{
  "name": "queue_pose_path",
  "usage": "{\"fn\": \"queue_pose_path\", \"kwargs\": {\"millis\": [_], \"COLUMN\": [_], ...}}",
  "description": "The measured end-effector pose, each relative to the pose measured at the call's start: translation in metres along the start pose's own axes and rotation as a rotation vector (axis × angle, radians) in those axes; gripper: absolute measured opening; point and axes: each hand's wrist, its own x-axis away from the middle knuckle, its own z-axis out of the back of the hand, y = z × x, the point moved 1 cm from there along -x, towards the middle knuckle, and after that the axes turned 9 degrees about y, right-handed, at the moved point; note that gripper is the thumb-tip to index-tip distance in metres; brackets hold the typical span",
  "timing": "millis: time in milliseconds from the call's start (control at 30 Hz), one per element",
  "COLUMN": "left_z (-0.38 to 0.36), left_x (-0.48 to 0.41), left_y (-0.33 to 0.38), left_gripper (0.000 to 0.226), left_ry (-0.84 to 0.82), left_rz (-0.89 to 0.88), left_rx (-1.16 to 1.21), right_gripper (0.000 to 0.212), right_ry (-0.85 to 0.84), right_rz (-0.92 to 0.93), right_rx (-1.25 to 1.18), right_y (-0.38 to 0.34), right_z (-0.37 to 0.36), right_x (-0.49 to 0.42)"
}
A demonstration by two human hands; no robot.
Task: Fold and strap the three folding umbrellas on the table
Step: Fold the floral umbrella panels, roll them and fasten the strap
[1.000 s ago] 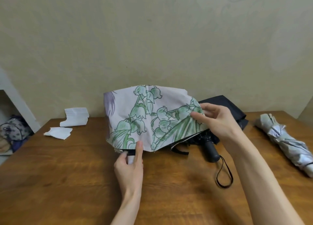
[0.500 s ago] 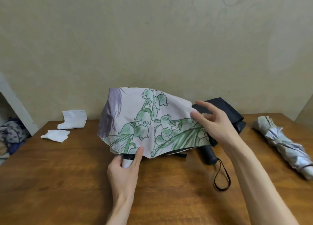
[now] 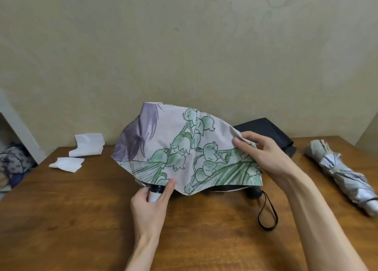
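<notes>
Wooden table (image 3: 61, 219): floral umbrella (image 3: 180, 148) mid-table, canopy loose. Left hand (image 3: 149, 205) grips its handle (image 3: 153, 195); right hand (image 3: 263, 154) pinches the canopy edge. Fabric likely light, limp, slippery; ribs stiff. Hold the handle, gather pleats.

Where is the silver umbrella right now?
In the head view, the silver umbrella lies on the wooden table at far right, apart from the black umbrella.
</notes>
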Motion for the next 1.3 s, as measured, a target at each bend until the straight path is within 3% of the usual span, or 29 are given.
{"fn": "queue_pose_path", "kwargs": {"millis": [167,333,467,600,767,833,967,1033,1167,1300], "left_z": [0.0,0.001,0.003,0.003,0.001,0.001,0.001,0.001,0.001,0.0], "left_x": [0.0,-0.005,-0.004,-0.005,-0.004,-0.002,-0.001,-0.002,-0.004,-0.005], "left_y": [-0.001,-0.006,0.001,0.001,-0.002,-0.002,-0.002,-0.003,-0.005,-0.007], "left_gripper": [0.045,0.048,0.058,0.056,0.056,0.058,0.059,0.06,0.06,0.064], "left_ry": [-0.004,-0.019,-0.007,-0.01,-0.029,-0.034,-0.041,-0.041,-0.043,-0.042], "left_rz": [-0.001,0.026,0.003,0.005,0.011,0.026,0.027,0.028,0.022,0.024], "left_rx": [0.0,-0.021,0.001,0.005,-0.014,0.016,0.055,0.059,0.055,-0.003], "right_gripper": [0.029,0.022,0.033,0.015,0.042,0.047,0.054,0.048,0.02,0.012], "right_ry": [-0.022,0.068,-0.059,0.111,0.189,0.112,0.079,0.158,0.293,0.382], "right_rz": [0.073,0.01,-0.025,0.007,0.184,0.118,-0.155,-0.167,0.009,0.171], "right_rx": [0.015,-0.028,-0.03,-0.071,-0.242,-0.327,-0.14,-0.179,-0.289,-0.183], "right_y": [-0.003,0.001,0.006,0.003,-0.007,-0.01,-0.007,-0.006,-0.008,-0.011], "right_z": [0.006,0.002,0.005,0.01,0.013,0.012,0.005,0.001,0.001,0.002], "right_x": [0.002,-0.006,-0.006,-0.009,-0.007,-0.005,-0.002,-0.003,-0.004,-0.002]}}
